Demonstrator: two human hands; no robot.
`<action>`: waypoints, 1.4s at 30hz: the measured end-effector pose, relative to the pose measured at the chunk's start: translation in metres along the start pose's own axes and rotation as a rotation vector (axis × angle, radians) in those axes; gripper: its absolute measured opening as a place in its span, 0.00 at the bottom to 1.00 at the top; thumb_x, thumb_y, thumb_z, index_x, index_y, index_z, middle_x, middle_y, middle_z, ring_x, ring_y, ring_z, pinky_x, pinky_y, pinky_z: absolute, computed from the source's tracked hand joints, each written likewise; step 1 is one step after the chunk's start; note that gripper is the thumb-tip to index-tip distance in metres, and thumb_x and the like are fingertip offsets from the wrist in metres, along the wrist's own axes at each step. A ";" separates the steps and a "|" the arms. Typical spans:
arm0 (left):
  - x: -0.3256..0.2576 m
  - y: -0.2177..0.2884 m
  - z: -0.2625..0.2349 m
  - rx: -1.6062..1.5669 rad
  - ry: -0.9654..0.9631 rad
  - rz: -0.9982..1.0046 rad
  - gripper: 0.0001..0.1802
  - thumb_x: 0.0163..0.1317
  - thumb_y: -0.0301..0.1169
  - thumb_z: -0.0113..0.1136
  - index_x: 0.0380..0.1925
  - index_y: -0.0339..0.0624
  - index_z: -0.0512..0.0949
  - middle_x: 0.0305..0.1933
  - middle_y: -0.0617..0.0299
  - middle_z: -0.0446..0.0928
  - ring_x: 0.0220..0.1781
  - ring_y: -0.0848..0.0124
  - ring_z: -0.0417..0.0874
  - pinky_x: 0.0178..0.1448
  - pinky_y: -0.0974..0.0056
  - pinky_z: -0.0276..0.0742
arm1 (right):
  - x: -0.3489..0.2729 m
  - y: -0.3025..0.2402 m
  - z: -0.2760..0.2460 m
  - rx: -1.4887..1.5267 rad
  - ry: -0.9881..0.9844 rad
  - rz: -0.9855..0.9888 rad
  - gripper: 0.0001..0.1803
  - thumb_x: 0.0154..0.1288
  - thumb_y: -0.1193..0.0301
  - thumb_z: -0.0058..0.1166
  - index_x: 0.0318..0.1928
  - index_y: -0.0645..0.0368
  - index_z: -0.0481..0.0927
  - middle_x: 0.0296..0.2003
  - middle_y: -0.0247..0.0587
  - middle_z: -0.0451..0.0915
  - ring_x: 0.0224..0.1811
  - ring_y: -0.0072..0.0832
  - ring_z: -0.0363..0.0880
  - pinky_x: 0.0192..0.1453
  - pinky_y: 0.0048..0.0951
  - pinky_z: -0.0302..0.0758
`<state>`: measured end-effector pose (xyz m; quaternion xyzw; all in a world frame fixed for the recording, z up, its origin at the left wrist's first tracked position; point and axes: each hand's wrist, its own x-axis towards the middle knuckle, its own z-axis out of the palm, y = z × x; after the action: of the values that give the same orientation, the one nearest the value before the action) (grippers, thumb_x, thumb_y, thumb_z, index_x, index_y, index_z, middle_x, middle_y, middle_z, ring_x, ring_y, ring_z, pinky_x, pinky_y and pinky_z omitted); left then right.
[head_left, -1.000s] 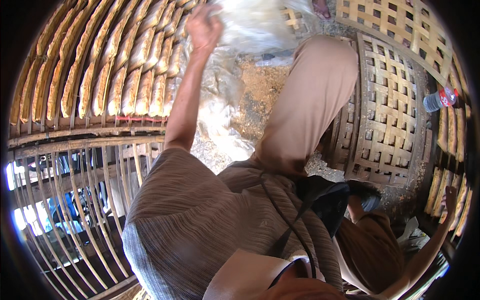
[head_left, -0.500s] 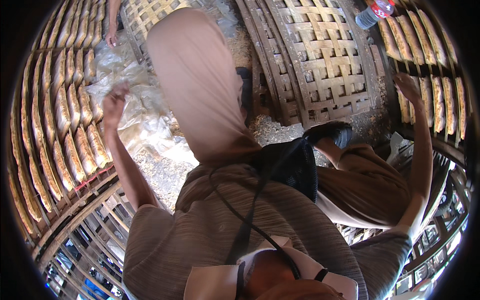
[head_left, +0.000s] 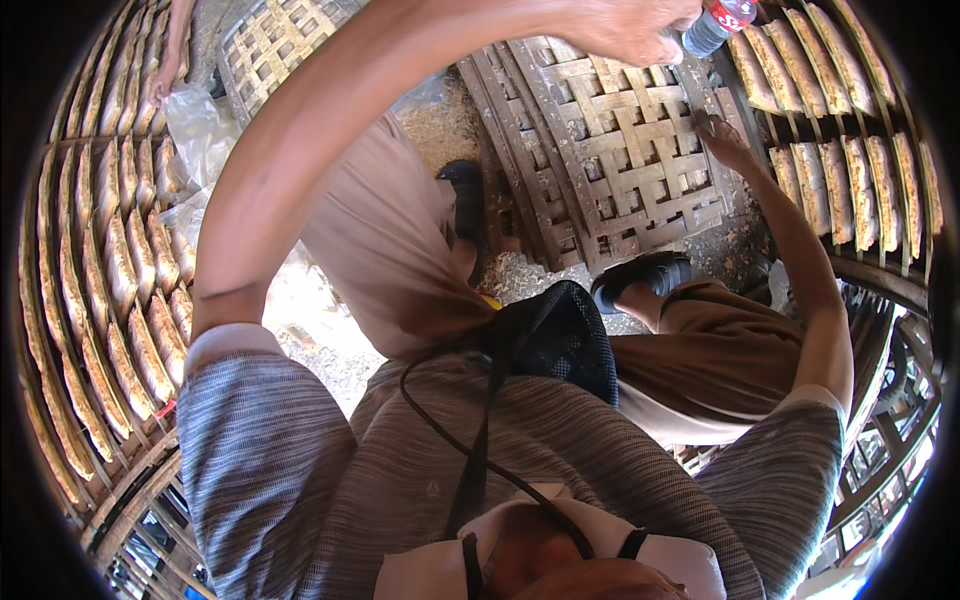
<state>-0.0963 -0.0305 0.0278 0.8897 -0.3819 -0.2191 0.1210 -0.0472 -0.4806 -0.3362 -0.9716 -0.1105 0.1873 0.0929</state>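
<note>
Your left hand reaches across the top of the view, fingers curled down just beside the plastic bottle; whether it grips the bottle cannot be told. Your right hand lies open, fingers flat on the woven bamboo tray. Right of that hand, a rack carries rows of flat golden pieces.

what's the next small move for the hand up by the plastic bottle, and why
Probably close the left hand round the clear plastic bottle with the red cap and lift it clear. That hand sits right against the bottle's lower end at the top of the woven bamboo tray, while the right hand lies flat on the same tray, seemingly steadying it.
</note>
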 end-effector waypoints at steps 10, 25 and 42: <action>0.094 -0.084 0.044 0.097 0.031 -0.212 0.15 0.60 0.31 0.62 0.42 0.31 0.85 0.37 0.49 0.85 0.38 0.54 0.85 0.46 0.49 0.84 | -0.011 0.043 0.021 -0.108 0.033 0.186 0.45 0.64 0.51 0.65 0.74 0.60 0.64 0.68 0.65 0.72 0.71 0.57 0.71 0.73 0.51 0.70; 0.061 -0.090 0.000 0.008 0.161 -0.068 0.12 0.65 0.28 0.62 0.46 0.34 0.85 0.32 0.58 0.83 0.25 0.73 0.76 0.28 0.67 0.73 | -0.072 -0.011 -0.119 0.661 0.063 0.400 0.38 0.65 0.46 0.54 0.64 0.64 0.79 0.51 0.44 0.80 0.55 0.34 0.77 0.64 0.40 0.70; 0.058 -0.053 0.001 0.014 0.200 0.020 0.02 0.65 0.20 0.56 0.34 0.33 0.78 0.24 0.63 0.70 0.19 0.76 0.65 0.19 0.71 0.63 | -0.170 -0.152 -0.200 -0.144 0.426 0.344 0.40 0.70 0.36 0.56 0.46 0.69 0.79 0.26 0.47 0.84 0.30 0.34 0.84 0.39 0.45 0.81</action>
<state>-0.0279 -0.0368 -0.0110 0.9041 -0.3784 -0.1253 0.1543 -0.1518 -0.4052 -0.0614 -0.9977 0.0650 -0.0166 0.0115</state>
